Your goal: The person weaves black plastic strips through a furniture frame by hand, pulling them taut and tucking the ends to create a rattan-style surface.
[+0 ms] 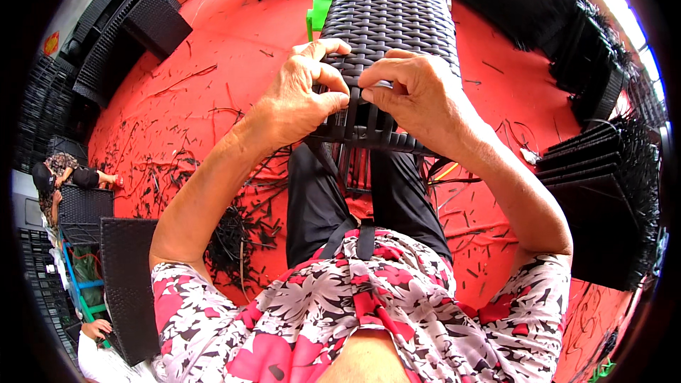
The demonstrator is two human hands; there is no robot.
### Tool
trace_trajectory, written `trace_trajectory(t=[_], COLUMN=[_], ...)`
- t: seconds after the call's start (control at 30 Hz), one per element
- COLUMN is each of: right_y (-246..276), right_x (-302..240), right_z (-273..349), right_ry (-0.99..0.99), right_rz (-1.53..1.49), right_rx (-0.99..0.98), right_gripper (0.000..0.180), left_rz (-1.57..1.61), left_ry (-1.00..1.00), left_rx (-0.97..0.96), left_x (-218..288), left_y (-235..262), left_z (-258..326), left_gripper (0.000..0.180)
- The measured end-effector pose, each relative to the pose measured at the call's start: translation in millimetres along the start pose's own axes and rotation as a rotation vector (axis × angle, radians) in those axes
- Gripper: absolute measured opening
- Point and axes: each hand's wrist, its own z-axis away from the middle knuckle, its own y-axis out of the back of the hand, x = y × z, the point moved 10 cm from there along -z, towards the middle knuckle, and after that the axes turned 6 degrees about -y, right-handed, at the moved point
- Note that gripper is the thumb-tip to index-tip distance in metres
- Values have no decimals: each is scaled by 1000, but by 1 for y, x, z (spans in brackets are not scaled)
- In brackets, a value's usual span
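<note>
The left grip (301, 96) bends its thumb and pointing finger close together, and their tips face the right grip (429, 89). The right grip is curled too, with its thumb and finger tips nearly meeting. I cannot tell if either one pinches a strip, because the tips hide that spot. There is a small gap between the two grips.

The long woven piece (390, 14) is right under both grips and runs away in front of them. It is dark gray and bumpy. Just below the grips, at the near end, loose flat strips (363, 119) lie side by side. Under that end are the person's legs in black pants (312, 202), and nearer is a flowery shirt (305, 305).

Past the left grip, beside the woven piece, is a bright green chair (320, 3). The red floor (237, 39) spreads all around. Below and left of the left grip, a messy heap of black scraps (234, 234) lies on it.

Well right of the right grip, dark panels (592, 202) are stacked up. Far left of the left grip, another person (60, 167) sits near more woven pieces (152, 28).
</note>
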Motion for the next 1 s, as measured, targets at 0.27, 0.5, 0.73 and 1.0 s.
trace_trajectory(t=[0.27, 0.5, 0.73, 1.0], right_y=[-17, -11, -24, -43], right_x=[7, 7, 16, 10], right_z=[-9, -14, -12, -16], right_ry=[-269, -311, -391, -383], right_rz=[-400, -493, -258, -155], right_rx=[-128, -128, -325, -469], right_gripper=[17, 19, 17, 12], left_rz=[-16, 64, -110, 48], left_ry=[-181, 28, 174, 228], left_rx=[136, 532, 213, 340], left_x=[61, 22, -2, -7], left_y=[60, 70, 22, 21], left_z=[-3, 29, 44, 52], left_gripper=[3, 17, 28, 15])
